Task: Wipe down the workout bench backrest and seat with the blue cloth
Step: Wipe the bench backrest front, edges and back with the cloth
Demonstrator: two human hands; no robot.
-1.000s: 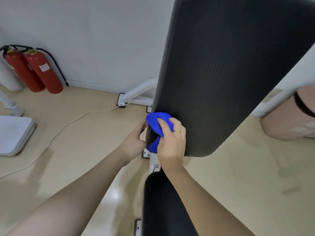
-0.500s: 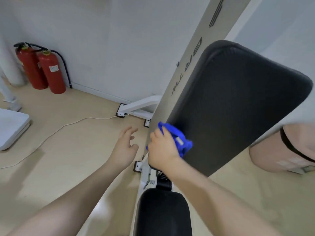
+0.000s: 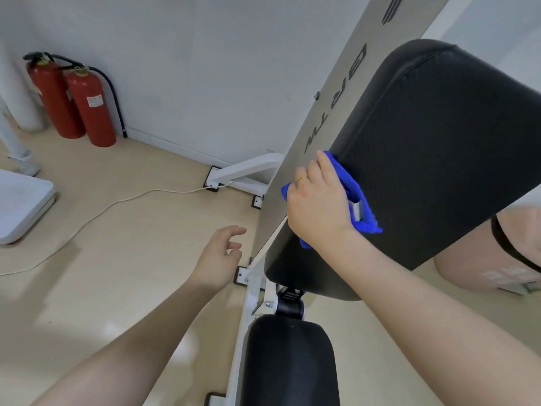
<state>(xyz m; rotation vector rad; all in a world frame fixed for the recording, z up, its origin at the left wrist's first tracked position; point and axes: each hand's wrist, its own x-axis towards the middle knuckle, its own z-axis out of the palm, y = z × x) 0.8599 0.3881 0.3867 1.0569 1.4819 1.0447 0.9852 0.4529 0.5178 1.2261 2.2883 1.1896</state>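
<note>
The black padded backrest stands steeply inclined at the right, with a grey lettered side panel along its left edge. My right hand presses the blue cloth against the backrest's left edge, fingers wrapped over it; a ring shows on one finger. My left hand hovers beside the bench, left of the backrest, fingers spread and holding nothing. The black seat pad lies below, at the bottom centre, joined to the white frame.
Two red fire extinguishers stand against the white wall at the left. A white cable runs across the beige floor. A white flat object sits at the far left. A pink rounded object is behind the backrest at right.
My left hand let go of the cloth and dropped away from the backrest. My right hand slid the cloth upward along the backrest's left edge. My view rose, showing the backrest's top.
</note>
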